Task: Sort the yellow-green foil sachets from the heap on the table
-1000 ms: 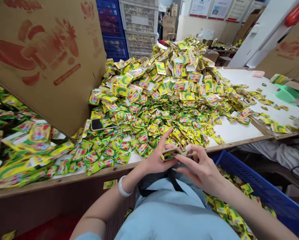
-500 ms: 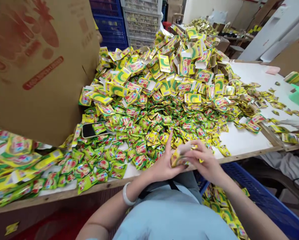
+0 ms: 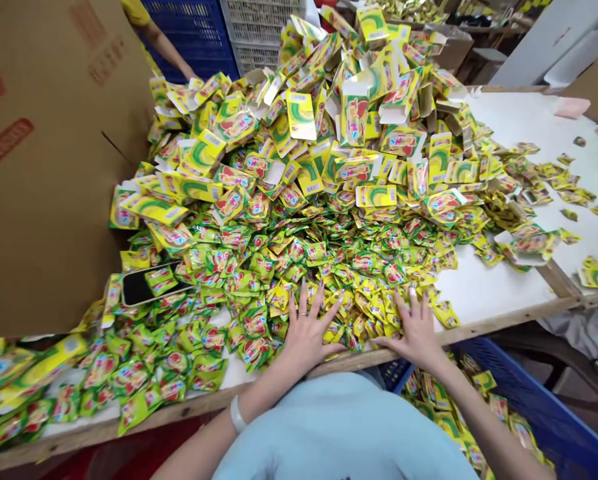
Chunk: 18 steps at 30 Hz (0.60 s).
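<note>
A big heap of small yellow-and-green sachets [image 3: 299,253] covers the white table [image 3: 479,287], with flattened yellow cartons [image 3: 373,196] piled further back. My left hand [image 3: 309,328] lies flat on the sachets near the table's front edge, fingers spread, open. My right hand [image 3: 415,325] rests flat on the sachets just to its right, fingers also stretched out. Neither hand holds anything that I can see.
A large brown cardboard box [image 3: 43,167] stands at the left. A black phone [image 3: 141,285] lies half buried among sachets. A blue crate [image 3: 543,413] with sachets sits below the table at right. Blue and white crates [image 3: 219,30] stand behind, where another person's arm [image 3: 166,47] shows.
Both hands held a small carton close to my body before. Now they have reached forward and lie flat and spread on the sachets. The view has tilted down and forward.
</note>
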Each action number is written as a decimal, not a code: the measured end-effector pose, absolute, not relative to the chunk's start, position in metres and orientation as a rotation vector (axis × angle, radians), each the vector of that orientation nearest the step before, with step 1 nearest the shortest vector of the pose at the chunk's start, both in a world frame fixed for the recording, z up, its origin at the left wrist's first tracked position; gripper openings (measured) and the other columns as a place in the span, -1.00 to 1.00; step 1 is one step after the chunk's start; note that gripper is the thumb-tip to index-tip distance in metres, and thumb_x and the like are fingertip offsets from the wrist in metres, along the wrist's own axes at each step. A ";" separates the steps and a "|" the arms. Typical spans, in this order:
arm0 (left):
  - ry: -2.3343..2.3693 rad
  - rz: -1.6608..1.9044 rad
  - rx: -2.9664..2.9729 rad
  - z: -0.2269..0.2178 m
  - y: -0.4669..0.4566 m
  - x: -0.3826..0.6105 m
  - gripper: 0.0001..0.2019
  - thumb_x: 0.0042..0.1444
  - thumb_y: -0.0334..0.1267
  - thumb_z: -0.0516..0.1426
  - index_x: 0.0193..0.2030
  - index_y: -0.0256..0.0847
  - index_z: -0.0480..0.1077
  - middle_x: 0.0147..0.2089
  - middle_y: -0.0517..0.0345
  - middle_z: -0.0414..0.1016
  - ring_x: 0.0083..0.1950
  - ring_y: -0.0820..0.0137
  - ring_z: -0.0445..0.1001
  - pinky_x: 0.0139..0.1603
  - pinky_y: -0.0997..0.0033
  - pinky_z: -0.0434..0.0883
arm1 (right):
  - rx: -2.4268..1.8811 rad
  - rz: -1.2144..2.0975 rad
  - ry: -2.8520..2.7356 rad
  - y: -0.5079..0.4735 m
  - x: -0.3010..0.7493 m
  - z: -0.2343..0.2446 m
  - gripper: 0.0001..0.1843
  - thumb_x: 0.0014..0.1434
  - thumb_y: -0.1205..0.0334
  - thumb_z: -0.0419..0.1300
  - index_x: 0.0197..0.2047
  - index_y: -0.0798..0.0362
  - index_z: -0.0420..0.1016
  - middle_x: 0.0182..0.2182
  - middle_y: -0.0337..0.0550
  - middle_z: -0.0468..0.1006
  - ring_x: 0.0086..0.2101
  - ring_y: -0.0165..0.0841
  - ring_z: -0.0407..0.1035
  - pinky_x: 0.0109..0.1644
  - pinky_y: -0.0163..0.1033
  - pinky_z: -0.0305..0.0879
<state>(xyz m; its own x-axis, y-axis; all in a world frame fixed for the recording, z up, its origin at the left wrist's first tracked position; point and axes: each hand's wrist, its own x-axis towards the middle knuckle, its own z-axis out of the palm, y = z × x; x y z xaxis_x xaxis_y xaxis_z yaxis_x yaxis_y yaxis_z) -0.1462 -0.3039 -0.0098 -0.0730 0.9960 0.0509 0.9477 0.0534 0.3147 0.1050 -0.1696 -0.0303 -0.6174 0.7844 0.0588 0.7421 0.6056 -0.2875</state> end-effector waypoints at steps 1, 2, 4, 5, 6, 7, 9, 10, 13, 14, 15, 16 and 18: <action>2.169 0.391 2.006 -0.009 -0.297 -0.145 -0.06 -0.08 0.12 0.36 0.44 0.16 0.09 0.53 -0.08 -0.06 0.51 -0.31 -0.21 0.36 -0.51 -0.19 | -1.277 0.386 -2.646 -0.173 0.093 -0.039 0.16 0.02 -0.35 0.29 0.46 0.08 -0.06 0.41 0.41 -0.10 0.36 0.49 -0.32 0.17 0.57 0.04; 2.185 0.391 2.014 -0.007 -0.288 -0.144 -0.05 -0.07 0.09 0.37 0.44 0.15 0.08 0.53 -0.08 -0.05 0.51 -0.30 -0.19 0.37 -0.49 -0.17 | -1.268 0.422 -2.624 -0.171 0.080 -0.045 0.15 0.02 -0.35 0.29 0.46 0.07 -0.07 0.41 0.39 -0.11 0.36 0.46 -0.34 0.19 0.56 0.03; 2.203 0.415 2.038 -0.002 -0.267 -0.149 -0.12 0.01 0.02 0.33 0.45 0.09 0.08 0.51 -0.12 0.00 0.49 -0.23 -0.08 0.38 -0.39 -0.05 | -1.226 0.498 -2.532 -0.157 0.052 -0.047 0.09 0.08 -0.33 0.25 0.46 0.07 -0.08 0.41 0.35 -0.07 0.39 0.35 -0.34 0.23 0.50 0.03; 2.215 0.443 2.049 0.002 -0.254 -0.153 -0.20 0.08 -0.02 0.29 0.44 0.05 0.11 0.50 -0.14 0.03 0.48 -0.18 -0.01 0.37 -0.31 0.03 | -1.206 0.538 -2.475 -0.146 0.037 -0.045 0.06 0.12 -0.31 0.22 0.46 0.07 -0.08 0.40 0.33 -0.05 0.40 0.29 -0.34 0.26 0.46 0.03; 2.240 0.481 2.054 0.006 -0.241 -0.160 -0.30 0.16 -0.07 0.24 0.42 0.02 0.15 0.48 -0.15 0.08 0.46 -0.12 0.06 0.36 -0.24 0.09 | -1.196 0.577 -2.417 -0.135 0.022 -0.041 0.03 0.15 -0.30 0.20 0.46 0.07 -0.08 0.40 0.32 -0.04 0.41 0.23 -0.32 0.28 0.42 0.02; 2.279 0.526 2.051 0.012 -0.227 -0.168 -0.41 0.23 -0.11 0.17 0.39 -0.01 0.22 0.47 -0.15 0.12 0.44 -0.06 0.12 0.35 -0.17 0.13 | -1.199 0.617 -2.364 -0.124 0.007 -0.036 0.00 0.17 -0.30 0.17 0.46 0.07 -0.08 0.41 0.31 -0.05 0.41 0.20 -0.30 0.30 0.39 0.02; 2.398 0.627 2.008 0.026 -0.202 -0.188 -0.58 0.31 -0.17 0.08 0.29 -0.05 0.35 0.43 -0.13 0.18 0.43 -0.01 0.15 0.35 -0.14 0.14 | -1.235 0.694 -2.305 -0.103 -0.015 -0.022 -0.03 0.20 -0.30 0.14 0.47 0.05 -0.08 0.43 0.30 -0.09 0.42 0.17 -0.28 0.32 0.36 0.01; 2.456 0.673 1.972 0.034 -0.192 -0.198 -0.62 0.32 -0.19 0.06 0.24 -0.08 0.39 0.42 -0.13 0.19 0.43 -0.01 0.14 0.36 -0.14 0.13 | -1.247 0.727 -2.314 -0.095 -0.021 -0.014 -0.03 0.20 -0.30 0.13 0.47 0.03 -0.09 0.43 0.29 -0.11 0.41 0.17 -0.27 0.31 0.37 0.01; 2.407 0.776 1.932 0.057 -0.184 -0.224 -0.66 0.32 -0.23 0.07 0.19 -0.17 0.41 0.35 -0.15 0.28 0.39 0.06 0.20 0.36 -0.08 0.19 | -1.163 0.800 -2.514 -0.076 -0.012 0.012 0.08 0.12 -0.32 0.22 0.50 -0.01 -0.15 0.44 0.29 -0.11 0.41 0.20 -0.24 0.29 0.39 0.04; 2.327 0.800 1.941 0.064 -0.189 -0.230 -0.66 0.32 -0.23 0.07 0.19 -0.18 0.40 0.33 -0.15 0.31 0.37 0.09 0.24 0.35 -0.05 0.21 | -1.110 0.811 -2.596 -0.071 -0.002 0.020 0.11 0.09 -0.32 0.25 0.50 -0.03 -0.14 0.44 0.28 -0.07 0.40 0.20 -0.20 0.29 0.36 0.08; 2.237 0.820 1.951 0.070 -0.197 -0.233 -0.67 0.32 -0.23 0.07 0.18 -0.19 0.39 0.30 -0.13 0.34 0.34 0.13 0.28 0.35 -0.02 0.23 | -1.060 0.814 -2.660 -0.068 0.010 0.028 0.11 0.08 -0.31 0.28 0.50 -0.05 -0.12 0.43 0.26 -0.02 0.40 0.17 -0.13 0.28 0.32 0.13; 2.160 0.840 1.952 0.075 -0.206 -0.235 -0.67 0.33 -0.22 0.07 0.18 -0.18 0.39 0.29 -0.11 0.35 0.33 0.16 0.30 0.34 0.01 0.25 | -1.028 0.806 -2.692 -0.065 0.022 0.034 0.07 0.08 -0.30 0.28 0.49 -0.06 -0.07 0.41 0.23 0.07 0.37 0.14 -0.03 0.26 0.26 0.19; 2.073 0.875 1.925 0.082 -0.227 -0.233 -0.69 0.34 -0.21 0.06 0.18 -0.17 0.37 0.25 -0.08 0.39 0.29 0.19 0.34 0.32 0.04 0.29 | -1.031 0.755 -2.647 -0.062 0.041 0.043 -0.09 0.15 -0.24 0.25 0.43 -0.03 0.11 0.30 0.18 0.30 0.25 0.06 0.25 0.18 0.15 0.33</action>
